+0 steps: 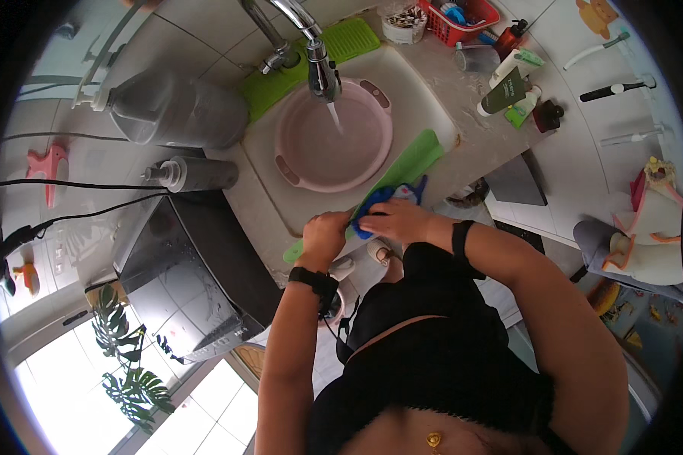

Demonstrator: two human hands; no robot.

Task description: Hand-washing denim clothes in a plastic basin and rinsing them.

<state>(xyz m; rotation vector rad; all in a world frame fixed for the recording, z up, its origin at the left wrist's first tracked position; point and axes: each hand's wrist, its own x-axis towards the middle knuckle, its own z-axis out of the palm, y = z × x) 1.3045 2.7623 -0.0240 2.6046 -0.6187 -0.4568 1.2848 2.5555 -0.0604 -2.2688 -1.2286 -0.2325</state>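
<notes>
My left hand (pixel 324 236) is closed at the front edge of the white sink (pixel 262 170), against a long green strip (pixel 404 162) that runs along that edge; what its fingers grip is partly hidden. In my right hand (pixel 395 220) is a blue cloth (pixel 375 196), bunched up and pressed against the strip. A pink round basin (pixel 333 136) stands in the sink. Water runs into it from the chrome faucet (pixel 324 74).
Left of the sink stand a large translucent jug (pixel 176 111), a grey bottle (pixel 199 173) and a dark boxy appliance (pixel 205 250). Tubes (pixel 503 91), a clear cup (pixel 477 58) and a red basket (pixel 458 23) sit on the right counter. A green mat (pixel 347 42) lies behind the basin.
</notes>
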